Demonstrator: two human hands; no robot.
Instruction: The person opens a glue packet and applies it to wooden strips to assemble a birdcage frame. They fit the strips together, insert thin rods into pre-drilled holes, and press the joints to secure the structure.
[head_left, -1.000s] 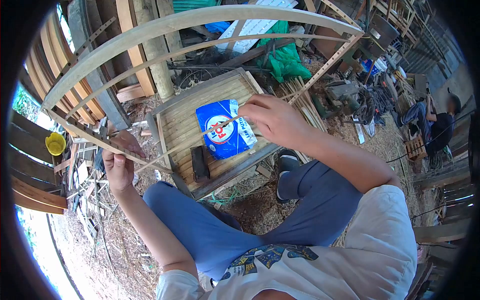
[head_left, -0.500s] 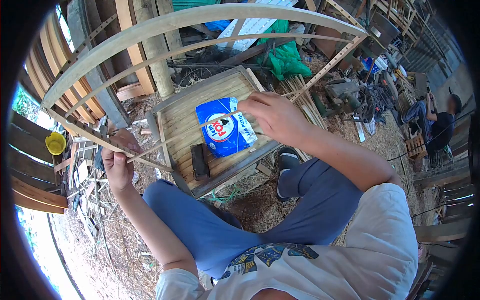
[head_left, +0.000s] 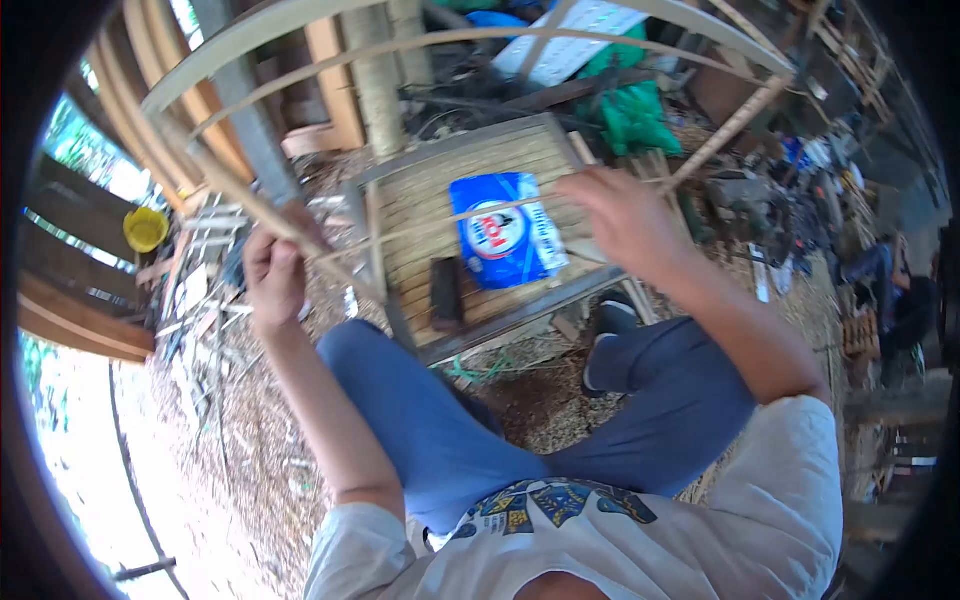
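In the head view, a wooden frame with curved bars and straight side rails is held up in front of me. My left hand is closed round its left side rail, near the lower end. A thin wooden strip runs across the frame between my hands. The fingers of my right hand pinch its right part, slightly blurred. Behind the strip, a blue pack of Fox white glue lies on a low slatted table. Beside the pack is a dark block.
A yellow bucket is at the left by wooden planks. Wood scraps and shavings cover the ground. Green plastic lies behind the table. Another person sits at the far right among clutter.
The whole view has shifted, so the table and glue pack appear further right and higher. The frame's top curve now runs partly out of view. Both hands keep their holds.
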